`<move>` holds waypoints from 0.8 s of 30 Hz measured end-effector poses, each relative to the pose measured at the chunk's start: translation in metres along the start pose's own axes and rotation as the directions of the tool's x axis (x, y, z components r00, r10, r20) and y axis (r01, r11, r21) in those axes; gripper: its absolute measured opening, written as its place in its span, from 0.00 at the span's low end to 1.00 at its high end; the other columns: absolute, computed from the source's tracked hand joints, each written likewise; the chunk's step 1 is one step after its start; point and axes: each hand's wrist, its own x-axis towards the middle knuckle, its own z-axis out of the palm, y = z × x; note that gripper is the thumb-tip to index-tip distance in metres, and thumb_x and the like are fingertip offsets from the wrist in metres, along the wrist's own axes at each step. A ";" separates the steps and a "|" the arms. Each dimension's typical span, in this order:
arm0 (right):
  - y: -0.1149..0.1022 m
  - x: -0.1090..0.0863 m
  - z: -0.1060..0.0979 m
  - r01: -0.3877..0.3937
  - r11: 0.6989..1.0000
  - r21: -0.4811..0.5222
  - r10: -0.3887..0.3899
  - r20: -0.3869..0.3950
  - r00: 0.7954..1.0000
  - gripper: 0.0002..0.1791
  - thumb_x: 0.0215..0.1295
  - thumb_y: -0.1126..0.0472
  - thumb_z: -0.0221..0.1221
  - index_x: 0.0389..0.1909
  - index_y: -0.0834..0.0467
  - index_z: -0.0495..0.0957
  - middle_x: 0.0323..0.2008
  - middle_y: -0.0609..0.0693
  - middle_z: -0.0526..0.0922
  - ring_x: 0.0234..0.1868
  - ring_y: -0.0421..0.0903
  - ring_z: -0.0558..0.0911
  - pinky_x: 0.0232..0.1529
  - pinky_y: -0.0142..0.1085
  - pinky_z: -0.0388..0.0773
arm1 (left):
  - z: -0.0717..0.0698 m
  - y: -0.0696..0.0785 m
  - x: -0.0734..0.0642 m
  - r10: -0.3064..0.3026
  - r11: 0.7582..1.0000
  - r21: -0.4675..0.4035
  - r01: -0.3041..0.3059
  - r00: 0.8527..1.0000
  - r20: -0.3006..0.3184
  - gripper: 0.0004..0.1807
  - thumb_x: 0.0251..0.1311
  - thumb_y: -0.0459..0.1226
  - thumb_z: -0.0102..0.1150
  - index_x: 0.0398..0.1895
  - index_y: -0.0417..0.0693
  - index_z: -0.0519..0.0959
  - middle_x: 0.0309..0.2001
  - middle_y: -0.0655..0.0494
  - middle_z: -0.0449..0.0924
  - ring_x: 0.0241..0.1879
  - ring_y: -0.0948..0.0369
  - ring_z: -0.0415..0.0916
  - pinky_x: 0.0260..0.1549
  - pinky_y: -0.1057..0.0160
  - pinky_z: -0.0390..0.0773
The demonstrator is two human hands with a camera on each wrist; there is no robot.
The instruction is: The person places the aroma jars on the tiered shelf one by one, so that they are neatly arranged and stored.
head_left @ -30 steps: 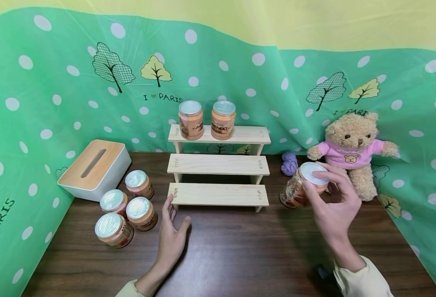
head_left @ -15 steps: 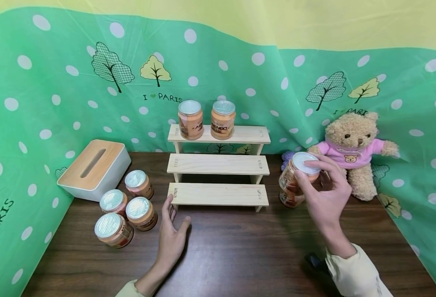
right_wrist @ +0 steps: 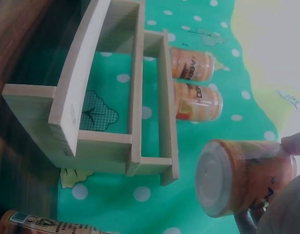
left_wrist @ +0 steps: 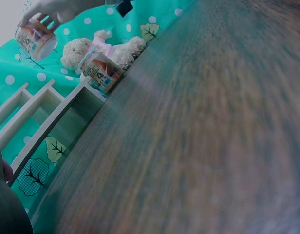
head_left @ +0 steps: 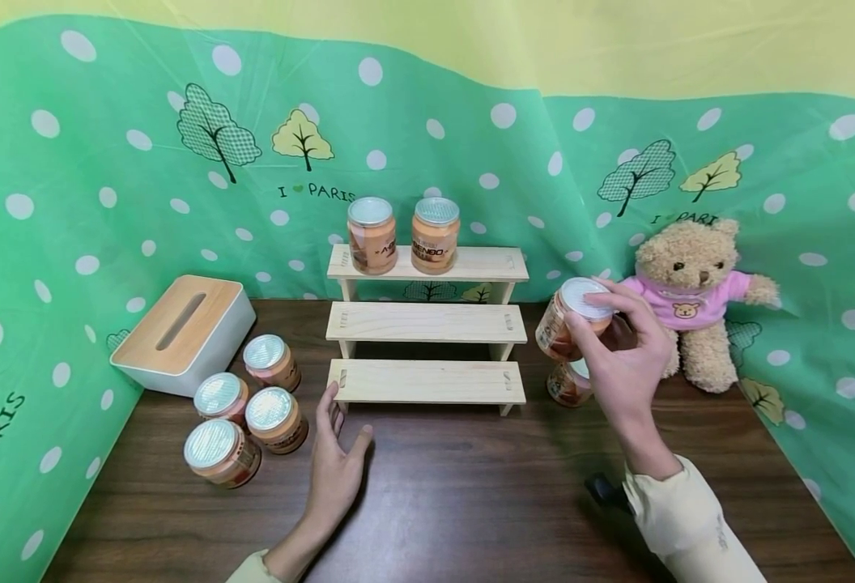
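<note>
My right hand [head_left: 627, 356] grips a clear jar [right_wrist: 252, 178] with orange-brown contents and a silver lid, fingers and thumb around its top. The jar hangs in the air right of the wooden three-step stand [head_left: 427, 380]; the left wrist view shows it well above the table. Below it a second such jar [head_left: 567, 385] stands on the table, partly hidden by the hand. Two more jars, a left one [head_left: 372, 239] and a right one [head_left: 436, 239], stand on the top step. My left hand [head_left: 338, 470] is at the stand's front left corner, fingers loosely extended, holding nothing.
Several matching jars [head_left: 276, 421] stand grouped at the left, before a white tissue box [head_left: 187, 332] with a wooden top. A teddy bear [head_left: 690, 300] in a pink shirt sits at the right. A green dotted cloth [head_left: 500, 162] hangs behind.
My right hand has lifted the jar and moved it up and left toward the stand, uncovering the second jar below and hiding the purple yarn. My left hand has stayed in place.
</note>
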 end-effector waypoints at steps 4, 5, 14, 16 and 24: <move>0.000 0.004 0.005 -0.020 1.000 0.000 0.020 0.001 1.000 0.16 0.57 0.82 0.73 0.46 0.82 0.84 0.58 0.62 0.87 0.60 0.54 0.85 0.58 0.30 0.87 | 0.000 0.000 0.000 -0.001 1.000 0.001 0.001 1.000 -0.002 0.45 0.73 0.23 0.62 0.89 0.42 0.54 0.88 0.36 0.51 0.84 0.35 0.55 0.86 0.38 0.55; 0.000 0.005 0.006 -0.021 1.000 -0.010 0.021 0.006 1.000 0.16 0.57 0.81 0.73 0.46 0.81 0.84 0.58 0.62 0.87 0.61 0.55 0.85 0.59 0.30 0.87 | 0.000 0.000 0.000 0.000 1.000 0.000 0.000 1.000 -0.003 0.45 0.73 0.23 0.62 0.89 0.42 0.54 0.88 0.36 0.51 0.84 0.35 0.55 0.86 0.38 0.55; 0.003 0.015 0.020 -0.019 1.000 -0.017 0.019 0.016 1.000 0.16 0.59 0.78 0.75 0.46 0.80 0.85 0.60 0.67 0.86 0.64 0.56 0.84 0.60 0.32 0.86 | 0.000 0.000 0.000 -0.004 1.000 -0.001 0.004 1.000 0.000 0.45 0.73 0.23 0.62 0.88 0.42 0.53 0.88 0.36 0.51 0.84 0.35 0.55 0.86 0.38 0.55; 0.004 0.017 0.023 -0.019 1.000 -0.013 0.019 0.013 1.000 0.16 0.58 0.78 0.75 0.46 0.80 0.85 0.59 0.66 0.86 0.64 0.56 0.84 0.60 0.32 0.87 | 0.000 0.000 0.000 -0.003 1.000 0.002 0.003 1.000 0.001 0.45 0.73 0.23 0.62 0.89 0.42 0.53 0.88 0.36 0.51 0.84 0.35 0.55 0.86 0.38 0.55; 0.007 0.025 0.035 -0.008 0.999 -0.033 0.008 0.021 1.000 0.15 0.60 0.76 0.75 0.46 0.76 0.87 0.58 0.60 0.87 0.63 0.55 0.84 0.60 0.33 0.86 | 0.000 0.001 0.001 -0.007 1.000 0.004 0.007 1.000 -0.004 0.46 0.73 0.23 0.62 0.89 0.42 0.53 0.88 0.36 0.51 0.84 0.35 0.55 0.86 0.39 0.55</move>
